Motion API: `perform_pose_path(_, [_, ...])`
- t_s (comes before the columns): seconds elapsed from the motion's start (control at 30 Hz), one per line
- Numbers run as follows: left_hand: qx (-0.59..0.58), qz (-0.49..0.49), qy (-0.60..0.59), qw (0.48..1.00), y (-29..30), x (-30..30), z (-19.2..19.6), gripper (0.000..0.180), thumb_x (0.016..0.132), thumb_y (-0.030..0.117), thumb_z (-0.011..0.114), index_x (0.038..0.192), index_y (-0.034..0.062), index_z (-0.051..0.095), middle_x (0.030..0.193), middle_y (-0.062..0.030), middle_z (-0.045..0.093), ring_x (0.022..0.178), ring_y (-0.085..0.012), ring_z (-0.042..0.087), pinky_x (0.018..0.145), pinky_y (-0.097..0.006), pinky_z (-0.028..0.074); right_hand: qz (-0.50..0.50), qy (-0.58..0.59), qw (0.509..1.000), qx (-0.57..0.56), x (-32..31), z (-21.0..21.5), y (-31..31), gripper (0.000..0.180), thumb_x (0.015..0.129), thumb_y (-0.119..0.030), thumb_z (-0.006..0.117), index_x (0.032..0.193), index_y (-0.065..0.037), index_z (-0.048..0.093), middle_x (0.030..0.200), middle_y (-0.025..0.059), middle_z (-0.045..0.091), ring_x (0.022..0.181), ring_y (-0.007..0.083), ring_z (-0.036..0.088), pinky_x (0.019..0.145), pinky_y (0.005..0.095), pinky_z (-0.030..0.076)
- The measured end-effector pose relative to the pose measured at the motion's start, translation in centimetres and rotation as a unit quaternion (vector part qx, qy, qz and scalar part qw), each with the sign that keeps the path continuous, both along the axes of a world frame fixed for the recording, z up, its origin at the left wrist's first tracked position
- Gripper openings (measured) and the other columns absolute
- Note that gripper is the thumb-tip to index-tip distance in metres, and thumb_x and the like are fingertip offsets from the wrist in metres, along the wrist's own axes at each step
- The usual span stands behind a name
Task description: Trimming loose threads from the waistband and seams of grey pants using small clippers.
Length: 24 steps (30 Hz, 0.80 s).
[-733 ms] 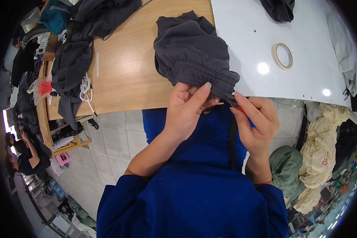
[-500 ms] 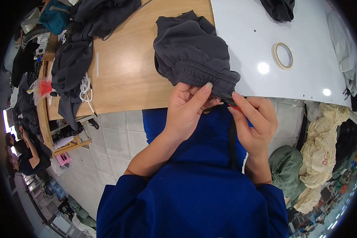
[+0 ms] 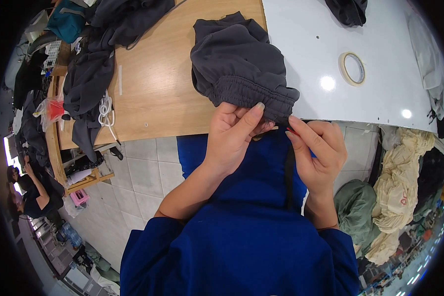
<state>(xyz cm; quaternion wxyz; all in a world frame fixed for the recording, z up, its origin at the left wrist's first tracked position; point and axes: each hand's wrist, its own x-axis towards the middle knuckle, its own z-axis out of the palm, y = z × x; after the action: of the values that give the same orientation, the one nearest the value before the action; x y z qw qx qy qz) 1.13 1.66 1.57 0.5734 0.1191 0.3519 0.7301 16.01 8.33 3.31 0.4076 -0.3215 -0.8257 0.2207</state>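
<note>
A dark grey garment (image 3: 239, 56) lies bunched at the table's front edge, its gathered elastic band (image 3: 251, 93) toward me. My left hand (image 3: 234, 130) is closed on the edge of that band, thumb on top and fingers curled underneath. Just right of it, my right hand (image 3: 318, 150) pinches a small red-and-black tool (image 3: 292, 131) between thumb and fingers, close against the band's right end. Most of the tool is hidden by the fingers and cloth, so its exact kind does not show.
The wooden tabletop (image 3: 155, 93) meets a white one (image 3: 310, 59) bearing a tape roll (image 3: 351, 69). More dark garments (image 3: 91, 74) and a white cord (image 3: 106, 111) hang at left. Cream cloth bundles (image 3: 399, 182) stand at lower right. A person (image 3: 37, 192) is at far left.
My right hand has shifted very slightly to the right, and less of the red-and-black tool shows now. The left hand and garment stay nearly in place.
</note>
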Motion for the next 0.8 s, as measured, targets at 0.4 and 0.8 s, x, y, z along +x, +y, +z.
perform_pose_path(0.4, [-0.016,-0.001,0.083,0.996,-0.1,-0.3,-0.3,0.028,0.097,0.013,0.042,0.120,-0.0024,0.048,0.113,-0.0108,0.059,0.097,-0.0164,0.059,0.086,-0.035,0.048,0.006,0.081,0.980,-0.181,-1.5,-1.5,-0.3,0.059,0.061,0.001,0.074,0.118,-0.003,0.059,0.068,0.0057,0.052,0.060,0.0123,0.049,0.056,0.0202,0.041])
perform_pose_path(0.8, [0.052,0.101,0.761,0.638,1.2,-4.0,1.8,0.022,0.083,0.022,0.062,0.097,0.0052,0.063,0.076,-0.0135,0.062,0.078,-0.0255,0.061,0.097,-0.042,0.035,0.149,0.098,0.889,-0.422,-1.1,-0.3,2.8,0.021,0.076,0.007,0.058,0.096,0.002,0.065,0.070,0.0017,0.058,0.063,0.0077,0.050,0.058,0.0194,0.038])
